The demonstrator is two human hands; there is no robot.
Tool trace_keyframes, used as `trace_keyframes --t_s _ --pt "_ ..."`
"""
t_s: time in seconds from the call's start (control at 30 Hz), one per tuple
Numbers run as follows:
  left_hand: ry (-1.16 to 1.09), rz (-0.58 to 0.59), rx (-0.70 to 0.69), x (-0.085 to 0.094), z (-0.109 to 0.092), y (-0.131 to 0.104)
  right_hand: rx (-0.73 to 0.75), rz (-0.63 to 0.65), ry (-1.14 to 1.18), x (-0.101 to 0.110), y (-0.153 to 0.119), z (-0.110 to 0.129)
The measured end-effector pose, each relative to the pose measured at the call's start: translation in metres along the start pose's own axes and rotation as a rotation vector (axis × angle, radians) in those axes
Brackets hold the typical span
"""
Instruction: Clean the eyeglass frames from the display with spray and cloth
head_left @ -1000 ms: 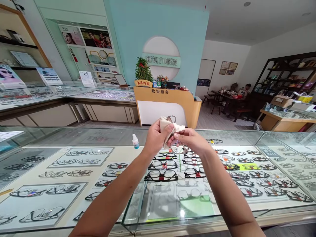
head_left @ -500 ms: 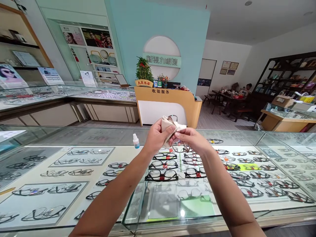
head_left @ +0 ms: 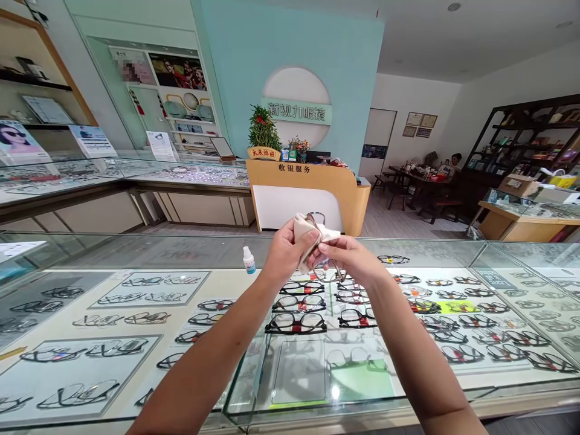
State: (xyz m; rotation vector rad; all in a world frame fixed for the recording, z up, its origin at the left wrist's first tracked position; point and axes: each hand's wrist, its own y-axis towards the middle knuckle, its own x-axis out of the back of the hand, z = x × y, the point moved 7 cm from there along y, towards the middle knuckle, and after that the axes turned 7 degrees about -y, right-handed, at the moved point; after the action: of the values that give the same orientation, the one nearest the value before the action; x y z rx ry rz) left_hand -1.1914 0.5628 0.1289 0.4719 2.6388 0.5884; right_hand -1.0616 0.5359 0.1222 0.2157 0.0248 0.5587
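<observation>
Above the glass counter, my left hand [head_left: 285,248] is closed on a cream cloth [head_left: 304,231], which is folded around part of a pair of glasses [head_left: 330,273]. My right hand [head_left: 351,257] pinches the glasses and the cloth's edge from the right, its fingertips close to my left thumb. One curved part of the frame shows above the cloth and a lens rim hangs below it. The part of the glasses inside the cloth is hidden. A small white bottle with a blue label [head_left: 249,260] stands upright on the counter, left of my hands.
The glass display counter [head_left: 290,368] spans the foreground, with many glasses inside. Beyond it stand a wooden reception desk [head_left: 356,202] and more display cases [head_left: 194,187] at the left. At the back right, a person [head_left: 454,163] sits by a dark table [head_left: 419,175].
Both hands stay together over the counter with the cloth and glasses. The view has shifted very slightly, and the fingers have barely moved.
</observation>
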Motion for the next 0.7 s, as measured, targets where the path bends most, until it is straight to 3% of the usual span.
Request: trace_keyframes --t_s 0.07,0.13,0.3,0.37,0.43,0.6,0.7 --pt "0.017 -0.142 -0.067 0.008 0.0 0.0 -0.009 0.004 -0.021 -0.003 0.002 -0.002" --pt "0.0 -0.18 -0.07 0.013 0.0 0.001 -0.015 -0.007 -0.012 -0.003 0.002 -0.003" --pt "-0.083 0.124 0.122 -0.002 0.001 0.005 0.035 -0.057 0.087 0.007 0.0 0.006" --pt "-0.085 0.146 0.116 -0.005 -0.002 0.003 0.045 -0.041 0.083 0.007 -0.001 0.008" --pt "-0.07 0.092 0.074 -0.005 -0.003 0.002 0.027 -0.028 0.046 0.005 0.0 0.005" --pt "-0.058 -0.168 0.004 0.007 0.0 0.0 0.026 0.017 -0.047 -0.006 0.002 -0.004" --pt "-0.097 -0.152 0.048 0.008 0.002 0.003 0.033 -0.039 0.005 -0.004 0.004 -0.003"
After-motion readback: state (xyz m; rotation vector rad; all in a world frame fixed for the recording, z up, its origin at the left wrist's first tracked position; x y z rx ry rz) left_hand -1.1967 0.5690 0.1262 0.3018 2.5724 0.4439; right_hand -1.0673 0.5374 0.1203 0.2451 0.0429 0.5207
